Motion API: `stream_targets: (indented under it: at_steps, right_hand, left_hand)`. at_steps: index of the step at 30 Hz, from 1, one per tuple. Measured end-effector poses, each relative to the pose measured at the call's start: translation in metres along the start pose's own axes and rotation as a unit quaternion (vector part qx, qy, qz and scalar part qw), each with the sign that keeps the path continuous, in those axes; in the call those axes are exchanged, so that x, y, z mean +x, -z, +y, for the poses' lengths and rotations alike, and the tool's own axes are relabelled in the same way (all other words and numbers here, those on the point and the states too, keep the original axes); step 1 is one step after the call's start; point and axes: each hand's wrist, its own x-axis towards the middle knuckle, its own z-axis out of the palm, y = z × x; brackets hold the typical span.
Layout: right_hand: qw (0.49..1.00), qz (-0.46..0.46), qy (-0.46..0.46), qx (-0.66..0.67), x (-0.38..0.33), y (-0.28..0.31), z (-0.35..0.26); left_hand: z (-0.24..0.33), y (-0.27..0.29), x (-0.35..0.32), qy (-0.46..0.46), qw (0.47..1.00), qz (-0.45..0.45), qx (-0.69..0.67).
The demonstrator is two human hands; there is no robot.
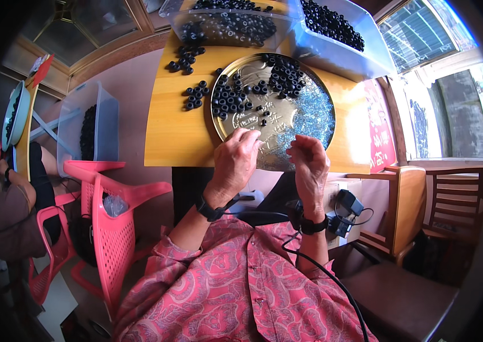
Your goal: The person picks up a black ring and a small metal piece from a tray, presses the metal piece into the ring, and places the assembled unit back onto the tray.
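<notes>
A round metal tray (245, 69) lies on the yellow wooden table. On its left and far side sit black ring-shaped pieces (231, 98), and a spread of tiny clear and bluish bits (313, 112) covers its right side. My left hand (235, 163) is over the tray's near left edge, its thumb and fingers pinched together. Opposite it, my right hand (311, 162) is at the near right edge, fingertips drawn together in a pinch. Whatever either hand holds is too small or hidden to make out. A few small black pieces (264, 121) lie just beyond my left fingertips.
Loose black rings (195, 96) lie on the table left of the tray. Two clear plastic bins (333, 57) of black rings stand at the far side. Pink chairs (113, 228) and another person (16, 214) are at the left, wooden chairs (410, 214) at the right.
</notes>
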Motion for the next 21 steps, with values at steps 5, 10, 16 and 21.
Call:
stream_targets:
  at_steps: [5, 10, 16, 21]
  right_hand:
    - [0.993, -0.008, -0.033, 0.11, -0.004, 0.001, -0.002]
    - [0.98, -0.011, -0.063, 0.187, -0.011, 0.003, -0.009]
    - [0.97, -0.015, -0.028, 0.239, -0.023, -0.005, -0.013]
    - [0.975, -0.034, 0.0, 0.218, -0.027, -0.011, -0.014]
  left_hand:
    - [-0.002, -0.008, 0.009, -0.022, 0.998, -0.008, 0.061]
    - [0.01, -0.002, 0.002, 0.018, 0.99, -0.01, -0.142]
    - [0.023, -0.001, -0.015, 0.142, 0.912, -0.093, -0.375]
    - [0.023, 0.007, -0.017, 0.197, 0.884, -0.105, -0.41]
